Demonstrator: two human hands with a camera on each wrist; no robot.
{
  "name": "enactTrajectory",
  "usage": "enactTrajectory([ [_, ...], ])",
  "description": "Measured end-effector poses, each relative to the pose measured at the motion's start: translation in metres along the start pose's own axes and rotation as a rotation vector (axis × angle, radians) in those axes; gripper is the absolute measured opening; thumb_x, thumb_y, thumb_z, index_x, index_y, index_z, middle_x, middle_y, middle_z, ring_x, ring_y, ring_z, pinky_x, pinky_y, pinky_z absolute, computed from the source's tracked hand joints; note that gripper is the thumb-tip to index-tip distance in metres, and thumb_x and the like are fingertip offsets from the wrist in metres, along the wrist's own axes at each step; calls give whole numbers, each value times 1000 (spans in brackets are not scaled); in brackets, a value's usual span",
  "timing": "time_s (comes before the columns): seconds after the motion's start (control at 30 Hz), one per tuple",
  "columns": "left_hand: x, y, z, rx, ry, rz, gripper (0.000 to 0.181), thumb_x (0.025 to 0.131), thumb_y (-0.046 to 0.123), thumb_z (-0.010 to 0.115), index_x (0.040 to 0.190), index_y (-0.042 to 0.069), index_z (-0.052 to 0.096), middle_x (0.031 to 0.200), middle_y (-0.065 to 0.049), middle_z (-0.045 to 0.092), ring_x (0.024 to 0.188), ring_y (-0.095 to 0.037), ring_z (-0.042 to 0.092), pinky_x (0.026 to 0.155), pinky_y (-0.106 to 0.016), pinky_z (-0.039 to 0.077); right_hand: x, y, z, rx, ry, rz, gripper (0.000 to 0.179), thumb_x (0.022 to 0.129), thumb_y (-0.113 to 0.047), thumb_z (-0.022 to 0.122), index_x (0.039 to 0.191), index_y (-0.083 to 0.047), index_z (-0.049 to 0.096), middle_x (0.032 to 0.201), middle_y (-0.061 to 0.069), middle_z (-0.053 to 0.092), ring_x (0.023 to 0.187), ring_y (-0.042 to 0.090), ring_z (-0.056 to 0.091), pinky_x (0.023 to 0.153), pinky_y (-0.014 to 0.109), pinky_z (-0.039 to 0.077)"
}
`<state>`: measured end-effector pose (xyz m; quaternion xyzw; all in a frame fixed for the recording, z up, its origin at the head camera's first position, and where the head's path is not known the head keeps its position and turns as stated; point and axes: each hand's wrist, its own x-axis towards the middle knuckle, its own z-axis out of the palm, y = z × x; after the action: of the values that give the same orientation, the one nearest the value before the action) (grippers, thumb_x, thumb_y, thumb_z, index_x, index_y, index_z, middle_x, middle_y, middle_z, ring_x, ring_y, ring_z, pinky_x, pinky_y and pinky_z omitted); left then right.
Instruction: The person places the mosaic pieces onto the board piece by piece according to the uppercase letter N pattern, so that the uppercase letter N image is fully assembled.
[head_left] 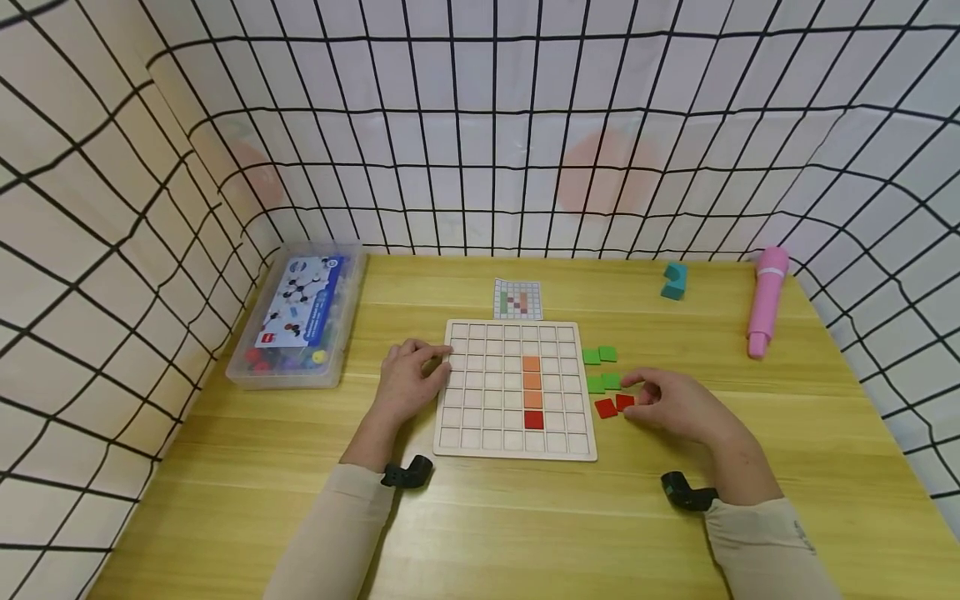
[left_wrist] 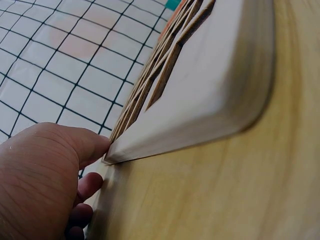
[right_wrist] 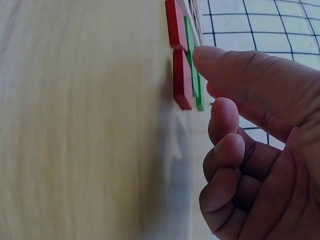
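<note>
A pale wooden grid board (head_left: 492, 417) lies on the table. One column holds three orange tiles (head_left: 532, 381) with a red tile (head_left: 533, 420) below them. My left hand (head_left: 408, 379) rests at the board's left edge, its thumb (left_wrist: 92, 145) touching the rim in the left wrist view. Right of the board, my right hand (head_left: 678, 406) is beside two loose red tiles (head_left: 606, 408), thumb and index finger apart. In the right wrist view the thumb tip is right at the nearer red tile (right_wrist: 182, 80). Several green tiles (head_left: 611, 381) lie just behind these.
A small printed pattern card (head_left: 517, 300) lies behind the board. At the left stands a clear plastic case (head_left: 300, 312) with a blue label. A teal block (head_left: 674, 282) and a pink cylinder (head_left: 767, 300) are at the back right. Grid-patterned cloth (head_left: 465, 125) surrounds the table.
</note>
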<state>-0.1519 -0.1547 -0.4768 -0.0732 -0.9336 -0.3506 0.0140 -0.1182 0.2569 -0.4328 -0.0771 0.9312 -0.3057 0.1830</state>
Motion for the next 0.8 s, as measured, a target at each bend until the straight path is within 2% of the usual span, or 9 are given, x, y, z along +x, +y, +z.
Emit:
enactTrajectory([
  [0.27, -1, 0, 0, -3, 0, 7, 34, 98, 33, 64, 131, 23, 72, 121, -9, 62, 106, -29, 46, 97, -49, 32, -1, 11, -3, 13, 25, 0, 37, 90, -22, 78, 122, -9, 66, 89, 4, 58, 78, 19, 51, 66, 28, 41],
  [0.53, -1, 0, -1, 1, -7, 2, 34, 99, 33, 62, 130, 23, 72, 122, -9, 63, 106, -30, 47, 97, -49, 33, -2, 17, -2, 24, -10, 33, 32, 90, -23, 78, 117, -9, 67, 88, 3, 56, 79, 19, 50, 67, 30, 40],
  [0.8, 0, 0, 0, 9, -2, 9, 33, 99, 33, 62, 130, 24, 72, 121, -9, 63, 106, -30, 47, 98, -50, 33, -1, 17, 0, 12, -8, 22, 29, 90, -23, 78, 113, -10, 67, 88, 3, 55, 78, 19, 50, 67, 30, 40],
])
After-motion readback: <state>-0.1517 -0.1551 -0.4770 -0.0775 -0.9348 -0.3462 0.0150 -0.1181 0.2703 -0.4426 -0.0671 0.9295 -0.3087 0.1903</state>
